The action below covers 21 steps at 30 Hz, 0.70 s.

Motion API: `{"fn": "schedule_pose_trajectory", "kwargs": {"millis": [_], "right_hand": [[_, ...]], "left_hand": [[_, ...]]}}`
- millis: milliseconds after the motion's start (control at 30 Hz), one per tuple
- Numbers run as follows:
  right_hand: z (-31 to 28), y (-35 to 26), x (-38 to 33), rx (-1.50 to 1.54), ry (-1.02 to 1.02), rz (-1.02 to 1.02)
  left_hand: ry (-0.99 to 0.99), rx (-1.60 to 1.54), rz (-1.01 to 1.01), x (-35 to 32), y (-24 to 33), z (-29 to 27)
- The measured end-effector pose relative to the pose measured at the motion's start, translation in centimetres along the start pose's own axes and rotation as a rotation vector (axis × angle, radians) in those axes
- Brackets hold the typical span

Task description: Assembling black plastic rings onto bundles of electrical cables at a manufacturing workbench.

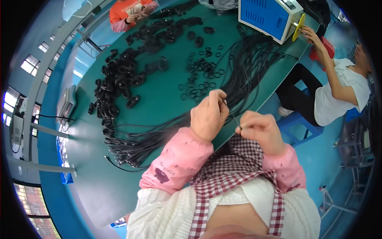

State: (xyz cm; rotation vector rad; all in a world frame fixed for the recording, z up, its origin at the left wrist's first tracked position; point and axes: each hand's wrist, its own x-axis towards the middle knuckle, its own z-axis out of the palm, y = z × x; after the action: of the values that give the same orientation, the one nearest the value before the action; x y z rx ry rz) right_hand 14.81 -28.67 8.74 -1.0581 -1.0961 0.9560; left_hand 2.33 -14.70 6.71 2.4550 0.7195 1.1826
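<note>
Just above the table's near edge, my left hand [210, 115] is closed, thumb and fingers pinching a thin black cable [235, 119]. To its right my right hand [260, 130] pinches the same cable, and a short length spans the gap between them. What sits at my fingertips is too small to make out. Behind and beneath my left hand runs a long bundle of black cables [254, 55], its connector ends [127, 151] fanned out at the left. Small black rings [203, 73] lie scattered beyond my left hand.
A heap of black coiled parts [115, 79] covers the left of the green table [167, 95]. At the far right stands a blue and white machine [262, 18] with a yellow disc [299, 28]. A seated co-worker's hand [310, 35] touches the disc. Another person in orange [129, 14] works across.
</note>
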Motion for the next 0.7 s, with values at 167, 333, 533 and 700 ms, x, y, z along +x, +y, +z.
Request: {"fn": "schedule_pose_trajectory", "kwargs": {"millis": [167, 333, 533, 700], "right_hand": [[1.1, -1.4, -1.3, -0.301, -0.134, -0.237], [0.2, -1.5, -2.0, 0.072, -0.081, -0.186], [-2.1, -0.6, -2.7, 0.078, 0.176, -0.210], [-4.3, 0.8, -2.1, 0.176, 0.284, -0.144]], "left_hand": [[-0.325, -0.477, -0.194, 1.2, -1.2, -1.3], [-0.555, -0.734, -0.047, -0.5, 0.6, -1.3], [-0.847, -0.971, -0.180, -1.5, 3.0, 1.3], [-1.064, -0.991, -0.389, -1.3, 5.9, 2.2]]}}
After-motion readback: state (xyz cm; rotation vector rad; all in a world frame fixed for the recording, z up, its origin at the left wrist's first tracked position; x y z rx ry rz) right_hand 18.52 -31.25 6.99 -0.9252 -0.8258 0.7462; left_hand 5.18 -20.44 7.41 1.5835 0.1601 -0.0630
